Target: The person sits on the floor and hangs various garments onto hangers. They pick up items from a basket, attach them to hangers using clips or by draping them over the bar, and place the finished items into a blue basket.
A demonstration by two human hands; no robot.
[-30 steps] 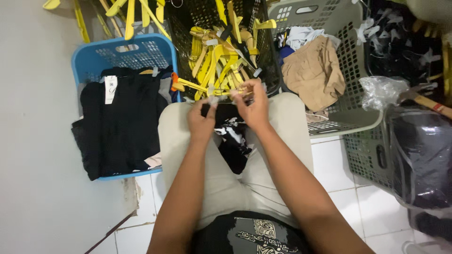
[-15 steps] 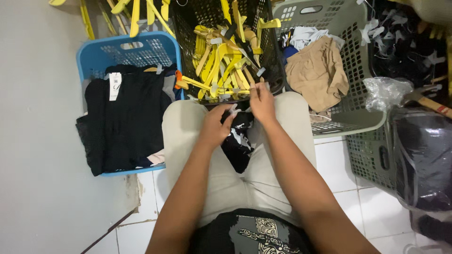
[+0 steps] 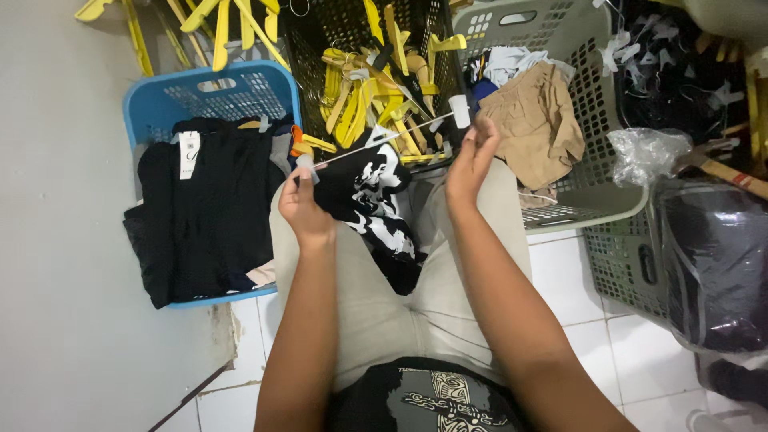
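Note:
My left hand (image 3: 302, 206) grips one end clip of a thin clear hanger (image 3: 384, 138), from which a black garment with white print (image 3: 376, 210) hangs over my lap. My right hand (image 3: 472, 160) is raised at the hanger's other end, fingers around its white clip (image 3: 459, 110). The hanger runs slanted between both hands, above my beige trousers (image 3: 376, 312).
A blue basket (image 3: 160, 104) at left holds black clothes (image 3: 204, 208) with a white tag. A black crate (image 3: 312, 48) ahead is full of yellow hangers (image 3: 360, 96). A grey basket (image 3: 592, 96) at right holds tan clothing (image 3: 536, 124). Plastic-wrapped dark bundles (image 3: 712, 256) lie at far right.
My hands have moved apart from the middle, spreading along the hanger. The black printed garment now hangs open between them, wider than before.

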